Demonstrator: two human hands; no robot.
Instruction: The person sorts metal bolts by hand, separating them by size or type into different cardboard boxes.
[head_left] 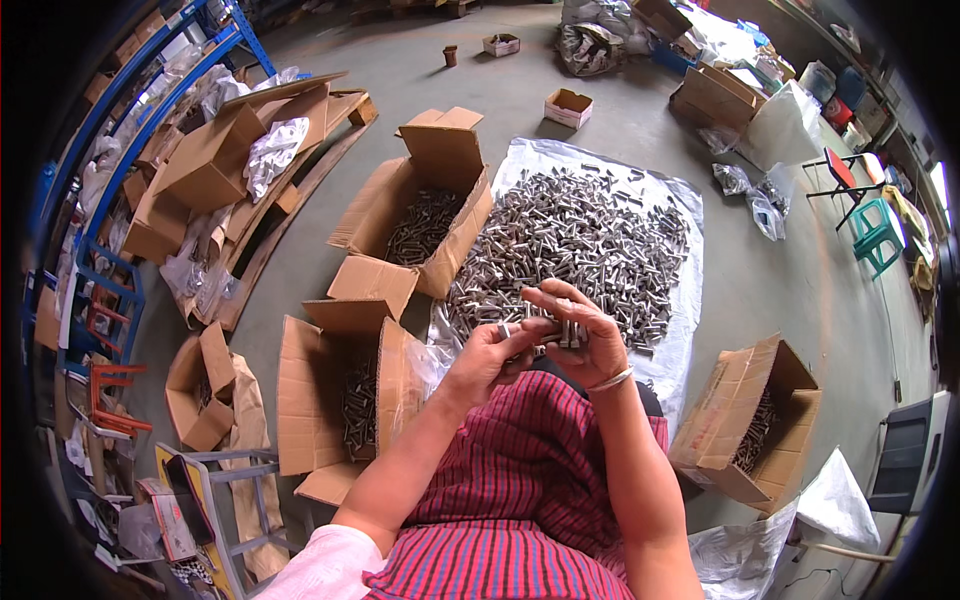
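Observation:
My right hand (578, 330) grips a small bundle of grey metal bolts (566, 334), held upright in front of my chest. My left hand (487, 352) meets it from the left and pinches one bolt (504, 329) by its nut end. Just beyond both hands a large heap of the same bolts (580, 240) lies spread on a white plastic sheet (682, 300) on the concrete floor. My lap, in red striped cloth, fills the lower middle.
An open cardboard box with bolts (425, 225) stands left of the heap, another (345, 400) by my left knee, a third (750, 425) at my right. Flattened cartons (215, 165) and blue racking (120, 120) line the left. Stools (875, 235) stand far right.

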